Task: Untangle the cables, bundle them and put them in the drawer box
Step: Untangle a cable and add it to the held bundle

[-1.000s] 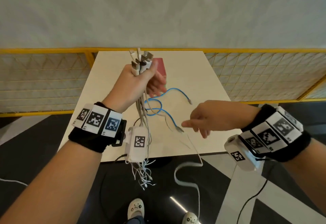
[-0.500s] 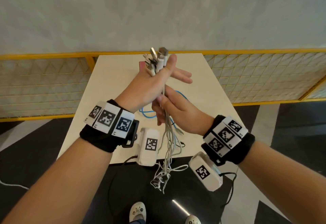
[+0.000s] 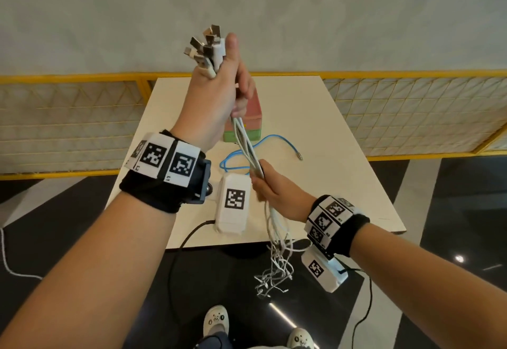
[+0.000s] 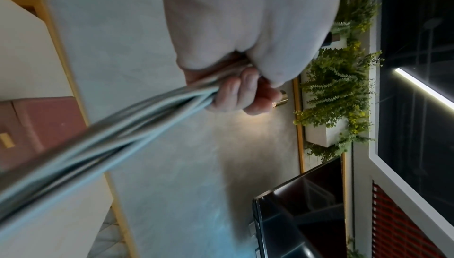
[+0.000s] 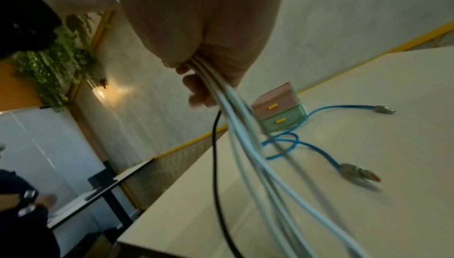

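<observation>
My left hand (image 3: 222,88) is raised high and grips a bundle of white cables (image 3: 245,142) near their USB plugs (image 3: 207,49), which stick up out of the fist. The same cables (image 4: 127,126) run from its curled fingers in the left wrist view. Lower down, my right hand (image 3: 271,189) is curled round the same bundle (image 5: 245,136), and the loose tails (image 3: 274,271) hang tangled below the table edge. A blue cable (image 3: 247,153) lies on the table, seen also as the blue cable (image 5: 307,145). The pink and green drawer box (image 3: 251,123) stands behind the hands, both drawers closed (image 5: 278,112).
The cream table (image 3: 343,178) stands against a yellow-framed mesh fence (image 3: 411,112). Black sensor leads (image 3: 186,244) hang from the wrist units. My feet (image 3: 216,321) stand on the dark floor below the table's near edge.
My left hand has lifted the plug end higher. My right hand came over from the right, closed on the bundle under the left hand and slid down along it.
</observation>
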Tool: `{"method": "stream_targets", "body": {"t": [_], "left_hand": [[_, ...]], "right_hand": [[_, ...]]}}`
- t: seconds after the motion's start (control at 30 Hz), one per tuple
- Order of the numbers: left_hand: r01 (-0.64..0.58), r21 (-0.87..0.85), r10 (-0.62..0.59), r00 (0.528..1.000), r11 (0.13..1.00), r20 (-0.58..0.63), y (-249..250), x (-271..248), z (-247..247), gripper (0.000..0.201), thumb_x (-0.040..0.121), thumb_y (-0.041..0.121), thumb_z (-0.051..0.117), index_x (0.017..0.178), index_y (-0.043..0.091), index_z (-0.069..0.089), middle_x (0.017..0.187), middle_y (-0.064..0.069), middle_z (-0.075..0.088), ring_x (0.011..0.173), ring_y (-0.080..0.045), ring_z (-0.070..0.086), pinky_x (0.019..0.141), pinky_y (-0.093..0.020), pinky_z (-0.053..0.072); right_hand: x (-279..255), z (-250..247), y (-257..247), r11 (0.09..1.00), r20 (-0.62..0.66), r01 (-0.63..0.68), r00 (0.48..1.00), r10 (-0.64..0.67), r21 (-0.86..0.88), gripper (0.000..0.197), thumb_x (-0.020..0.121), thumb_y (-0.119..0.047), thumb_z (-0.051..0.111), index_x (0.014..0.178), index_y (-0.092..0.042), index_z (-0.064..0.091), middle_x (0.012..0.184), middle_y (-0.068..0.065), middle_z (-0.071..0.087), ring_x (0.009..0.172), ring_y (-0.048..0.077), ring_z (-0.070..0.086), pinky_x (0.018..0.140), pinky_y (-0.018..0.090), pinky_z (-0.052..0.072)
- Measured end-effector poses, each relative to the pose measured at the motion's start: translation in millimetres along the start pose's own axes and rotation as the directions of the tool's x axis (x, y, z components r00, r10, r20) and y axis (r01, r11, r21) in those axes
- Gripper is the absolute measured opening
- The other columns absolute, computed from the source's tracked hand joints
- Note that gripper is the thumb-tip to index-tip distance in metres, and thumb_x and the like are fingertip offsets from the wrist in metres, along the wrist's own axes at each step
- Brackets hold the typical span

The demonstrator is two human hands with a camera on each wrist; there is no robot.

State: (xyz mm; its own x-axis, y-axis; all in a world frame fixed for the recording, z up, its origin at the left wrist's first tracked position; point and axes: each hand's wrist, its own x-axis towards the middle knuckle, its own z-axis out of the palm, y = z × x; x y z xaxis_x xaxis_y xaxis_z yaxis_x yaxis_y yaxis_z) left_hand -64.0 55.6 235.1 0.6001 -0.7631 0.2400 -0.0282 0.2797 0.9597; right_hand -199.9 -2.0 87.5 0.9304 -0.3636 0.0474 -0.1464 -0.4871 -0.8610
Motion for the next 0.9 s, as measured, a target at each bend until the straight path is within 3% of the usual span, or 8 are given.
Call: {"method": "stream_targets", "body": {"t": [0.1,0.27,0.4,0.5,0.57,0.67,0.77,0.9], "left_hand": [[-0.005,-0.024,0.003,0.998,1.000,-0.064,4,6,-5,0.061,0.102,0.047,0.038,0.048,0.017,0.037,0.047,0.000,0.042,0.034,-0.012,0.026,0.041,-0.021,0.021],[-0.024,0.038,0.029,0.991,0.999,-0.131,-7,9,-15,0.062,0.102,0.042,0.041,0.044,0.022,0.039,0.044,0.006,0.042,0.043,-0.012,0.044,0.048,-0.025,0.037],[-0.023,0.060,0.028,0.996,0.998,-0.083,-22,8,-20,0.058,0.102,0.037,0.042,0.047,0.020,0.048,0.056,-0.001,0.057,0.065,-0.014,0.064,0.082,-0.039,0.054],[0.058,0.099,-0.059,0.998,0.993,0.011,-34,-1,-22,0.060,0.103,0.036,0.042,0.048,0.018,0.057,0.062,-0.006,0.064,0.064,-0.019,0.065,0.069,-0.035,0.058],[0.079,0.197,-0.088,0.996,0.977,0.035,-45,-7,-24,0.059,0.103,0.039,0.042,0.049,0.021,0.060,0.061,-0.011,0.061,0.050,-0.018,0.055,0.050,-0.027,0.046],[0.115,0.261,-0.131,0.990,0.958,0.046,-58,-13,-25,0.056,0.102,0.041,0.041,0.053,0.020,0.058,0.059,-0.025,0.047,0.039,-0.015,0.033,0.043,-0.022,0.025],[0.191,0.283,-0.196,0.981,0.940,-0.011,-68,-15,-26,0.056,0.103,0.041,0.041,0.059,0.010,0.054,0.053,-0.013,0.037,0.037,-0.014,0.027,0.041,-0.021,0.020],[0.231,0.316,-0.239,0.971,0.920,-0.015,-80,-15,-28,0.056,0.102,0.044,0.040,0.067,0.010,0.067,0.047,-0.003,0.028,0.036,-0.013,0.022,0.039,-0.020,0.020]], "right_hand": [[-6,11,14,0.999,0.090,-0.037,0.995,0.040,-0.040,0.017,0.102,-0.020,0.032,0.107,-0.005,0.037,0.081,-0.001,0.049,0.069,0.005,0.054,0.078,0.037,0.052],[-8,25,12,0.958,0.322,-0.278,0.915,0.242,0.070,0.042,0.098,-0.038,0.042,0.129,-0.013,0.031,0.081,0.002,0.049,0.064,0.024,0.050,0.067,0.039,0.054],[-1,25,31,0.967,0.345,-0.192,0.908,0.239,-0.165,0.057,0.090,-0.030,0.059,0.136,-0.016,0.028,0.120,0.004,0.056,0.107,0.023,0.057,0.098,0.045,0.044],[3,21,50,0.927,0.452,-0.207,0.826,0.337,-0.312,0.080,0.081,-0.026,0.072,0.144,-0.020,0.024,0.144,0.005,0.038,0.132,0.020,0.039,0.112,0.041,0.031],[8,16,65,0.867,0.378,-0.230,0.829,0.412,-0.441,0.078,0.080,-0.022,0.072,0.144,-0.021,0.028,0.144,0.007,0.032,0.132,0.024,0.037,0.112,0.040,0.030],[13,10,90,0.784,0.166,-0.350,0.855,0.491,-0.513,0.055,0.085,-0.020,0.066,0.135,-0.020,0.043,0.140,0.012,0.028,0.123,0.030,0.045,0.108,0.040,0.035],[16,7,107,0.650,0.019,-0.486,0.792,0.610,-0.584,0.043,0.089,-0.024,0.059,0.130,-0.023,0.048,0.143,0.011,0.023,0.121,0.032,0.046,0.105,0.040,0.039],[24,7,119,0.577,0.020,-0.534,0.723,0.690,-0.618,0.044,0.090,-0.028,0.057,0.132,-0.016,0.050,0.137,0.010,0.034,0.118,0.032,0.051,0.104,0.039,0.041]]}}
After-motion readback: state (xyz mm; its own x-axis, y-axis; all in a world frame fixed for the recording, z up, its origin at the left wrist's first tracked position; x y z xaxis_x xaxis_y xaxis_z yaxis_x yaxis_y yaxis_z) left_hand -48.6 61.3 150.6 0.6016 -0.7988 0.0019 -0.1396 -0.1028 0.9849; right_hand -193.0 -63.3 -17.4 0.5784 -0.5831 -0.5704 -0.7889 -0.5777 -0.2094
